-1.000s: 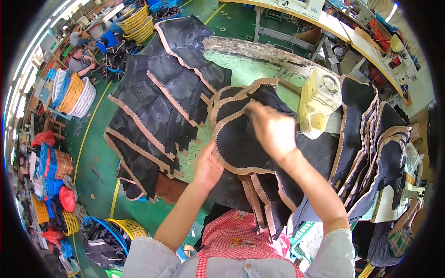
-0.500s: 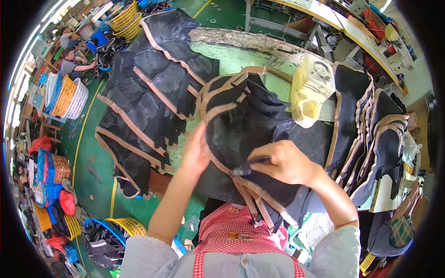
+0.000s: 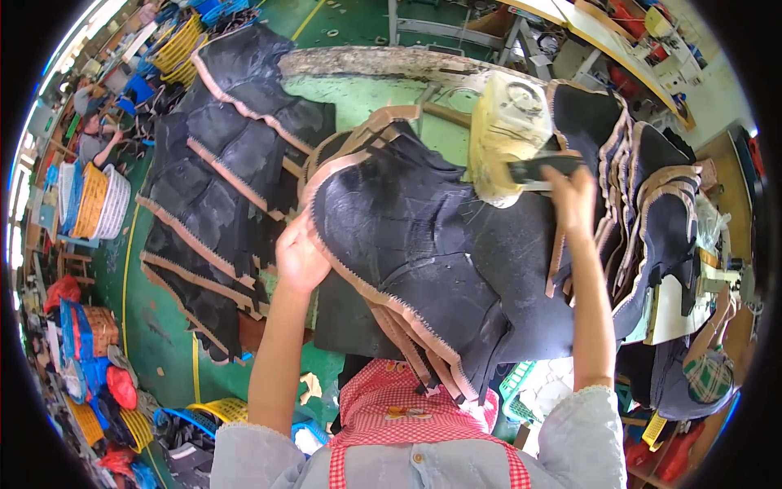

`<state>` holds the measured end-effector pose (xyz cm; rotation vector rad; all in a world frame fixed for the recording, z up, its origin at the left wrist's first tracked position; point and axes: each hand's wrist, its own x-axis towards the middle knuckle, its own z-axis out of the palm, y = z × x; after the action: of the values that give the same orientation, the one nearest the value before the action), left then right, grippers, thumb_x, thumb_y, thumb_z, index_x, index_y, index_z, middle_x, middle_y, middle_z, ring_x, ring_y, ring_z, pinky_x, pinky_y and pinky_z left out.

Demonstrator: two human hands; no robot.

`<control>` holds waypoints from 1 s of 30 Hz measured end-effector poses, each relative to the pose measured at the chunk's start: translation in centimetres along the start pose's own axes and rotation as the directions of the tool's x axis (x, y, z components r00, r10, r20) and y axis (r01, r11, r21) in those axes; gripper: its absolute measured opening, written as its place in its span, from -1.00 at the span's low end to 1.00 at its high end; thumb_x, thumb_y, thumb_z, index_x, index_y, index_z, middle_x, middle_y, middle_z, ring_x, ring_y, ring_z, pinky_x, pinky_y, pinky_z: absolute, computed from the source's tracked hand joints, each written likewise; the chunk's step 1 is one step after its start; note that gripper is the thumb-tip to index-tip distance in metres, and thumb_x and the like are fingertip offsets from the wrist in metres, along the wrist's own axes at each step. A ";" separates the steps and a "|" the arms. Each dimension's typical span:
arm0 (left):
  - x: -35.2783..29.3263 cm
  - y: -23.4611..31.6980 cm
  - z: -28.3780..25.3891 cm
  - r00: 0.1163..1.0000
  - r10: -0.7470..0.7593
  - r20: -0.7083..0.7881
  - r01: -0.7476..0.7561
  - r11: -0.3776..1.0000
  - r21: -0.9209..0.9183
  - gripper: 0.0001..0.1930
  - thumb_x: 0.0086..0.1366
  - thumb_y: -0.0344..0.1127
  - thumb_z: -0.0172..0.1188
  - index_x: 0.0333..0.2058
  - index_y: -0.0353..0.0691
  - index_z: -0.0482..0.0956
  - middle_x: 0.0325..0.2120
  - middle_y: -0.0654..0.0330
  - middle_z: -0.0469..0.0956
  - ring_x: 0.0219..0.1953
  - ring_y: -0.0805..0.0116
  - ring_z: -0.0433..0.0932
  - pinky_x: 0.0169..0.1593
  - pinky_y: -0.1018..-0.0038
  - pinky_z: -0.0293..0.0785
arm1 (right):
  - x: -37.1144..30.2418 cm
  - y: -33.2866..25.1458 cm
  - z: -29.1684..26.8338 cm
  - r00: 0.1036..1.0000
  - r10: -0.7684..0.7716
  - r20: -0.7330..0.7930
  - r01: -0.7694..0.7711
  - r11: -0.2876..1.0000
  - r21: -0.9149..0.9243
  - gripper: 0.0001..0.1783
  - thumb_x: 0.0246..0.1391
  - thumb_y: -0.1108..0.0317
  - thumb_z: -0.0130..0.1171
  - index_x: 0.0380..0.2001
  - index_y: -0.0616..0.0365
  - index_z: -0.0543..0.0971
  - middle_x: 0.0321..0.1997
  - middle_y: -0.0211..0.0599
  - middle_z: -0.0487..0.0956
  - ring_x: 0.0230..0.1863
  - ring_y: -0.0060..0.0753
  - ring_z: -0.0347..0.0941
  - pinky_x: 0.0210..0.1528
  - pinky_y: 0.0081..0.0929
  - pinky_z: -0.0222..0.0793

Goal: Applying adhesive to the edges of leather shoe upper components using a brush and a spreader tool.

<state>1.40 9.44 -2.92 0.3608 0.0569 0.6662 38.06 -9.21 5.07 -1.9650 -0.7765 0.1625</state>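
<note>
A black cut piece with a tan zigzag-edged border [image 3: 391, 220] lies before me on a stack of similar pieces. Its left border is pinched in my left hand [image 3: 300, 257], the fingers partly hidden beneath it. My right hand [image 3: 573, 196] grips a dark-handled brush [image 3: 538, 168], smeared by motion, at the mouth of a yellowish translucent plastic container [image 3: 513, 122]. The brush's bristles cannot be made out clearly. Shiny wet-looking streaks show on the black surface.
More tan-edged black pieces [image 3: 224, 138] overlap at the left, and others [image 3: 627, 179] hang in a row at the right. A wooden bar [image 3: 446, 114] lies behind the stack. Baskets [image 3: 114, 204] stand on the far left. Other people [image 3: 96, 138] sit farther off.
My right hand has lifted the brush off the black piece and carried it right and away to the container. My left hand still holds the border. The whole view has shifted slightly.
</note>
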 end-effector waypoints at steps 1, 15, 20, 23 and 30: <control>0.4 -0.2 -0.3 0.999 -0.047 0.005 0.048 0.996 -0.075 -0.58 0.44 -0.22 -0.20 0.12 -0.32 0.40 0.11 0.05 0.46 0.16 0.13 0.41 0.28 0.18 0.23 | 1.0 2.0 -1.3 0.992 -0.084 -0.093 0.091 0.993 0.077 -0.87 0.00 0.42 0.21 -0.38 0.23 0.52 -0.59 -0.42 0.50 -0.62 -0.52 0.32 -0.52 -0.56 0.24; 2.0 0.2 -0.4 0.984 -0.174 -0.027 0.168 0.974 -0.155 -0.53 0.48 -0.12 -0.24 0.23 -0.24 0.28 0.16 0.06 0.40 0.18 0.10 0.39 0.27 0.12 0.25 | -5.5 -12.2 12.7 0.247 -0.556 0.794 0.524 0.766 0.373 -0.81 0.04 0.39 0.24 -0.31 0.28 0.57 -0.47 -0.05 0.57 -0.46 -0.14 0.55 -0.34 -0.36 0.46; 4.7 0.9 1.1 0.985 -0.171 -0.021 0.171 0.985 -0.010 -0.52 0.47 -0.11 -0.25 0.20 -0.28 0.34 0.15 0.05 0.42 0.17 0.11 0.41 0.28 0.14 0.26 | -4.4 -12.0 9.5 0.574 -0.700 0.425 0.721 0.678 0.143 -0.84 0.07 0.45 0.21 -0.25 0.23 0.55 -0.46 -0.10 0.57 -0.50 -0.16 0.54 -0.42 -0.39 0.43; 6.4 2.3 -1.0 0.979 -0.204 -0.021 0.203 0.978 -0.051 -0.54 0.46 -0.13 -0.23 0.14 -0.30 0.41 0.07 0.03 0.50 0.11 0.09 0.48 0.22 0.14 0.35 | -6.4 -10.5 7.6 0.344 -0.521 0.781 0.474 0.815 0.335 -0.81 0.05 0.37 0.21 -0.28 0.24 0.53 -0.39 -0.02 0.57 -0.30 0.02 0.52 -0.24 -0.23 0.43; 8.1 3.5 1.1 0.948 -0.117 -0.295 0.209 0.930 0.302 -0.42 0.42 0.09 -0.18 0.08 -0.33 0.46 -0.02 0.02 0.56 0.00 0.13 0.55 0.15 0.19 0.43 | -4.4 -7.7 -0.8 0.869 -0.017 0.495 -0.143 0.948 0.284 -0.84 0.09 0.36 0.24 -0.39 0.26 0.62 -0.50 -0.55 0.57 -0.46 -0.76 0.34 -0.41 -0.64 0.28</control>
<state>5.86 16.64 -0.17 0.5792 0.4628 0.5344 31.46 -9.87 10.98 -1.6552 -0.9434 0.8082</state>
